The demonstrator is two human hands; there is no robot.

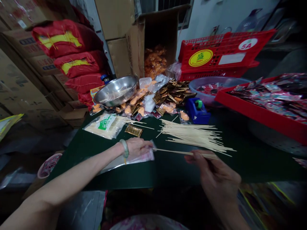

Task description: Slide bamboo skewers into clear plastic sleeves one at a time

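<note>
My left hand (137,147), with a pale green bangle at the wrist, pinches the edge of a clear plastic bag (144,157) lying on the dark green table (177,174). Fingers of my right hand (216,172) are closed round a few thin wooden sticks (176,151). The sticks' far tips reach the bag's edge beside my left fingers. Behind them lies a loose spread of sticks (194,132). A small gold packet (133,130) and a clear pack of sticks with a green label (105,125) lie beyond my left hand.
A steel bowl (117,91), gold packets (174,92) and a blue tape dispenser (198,111) stand along the back. At the right are a purple basin (216,81) and a red tray (263,115) heaped with packets. Red baskets (216,57) stand behind.
</note>
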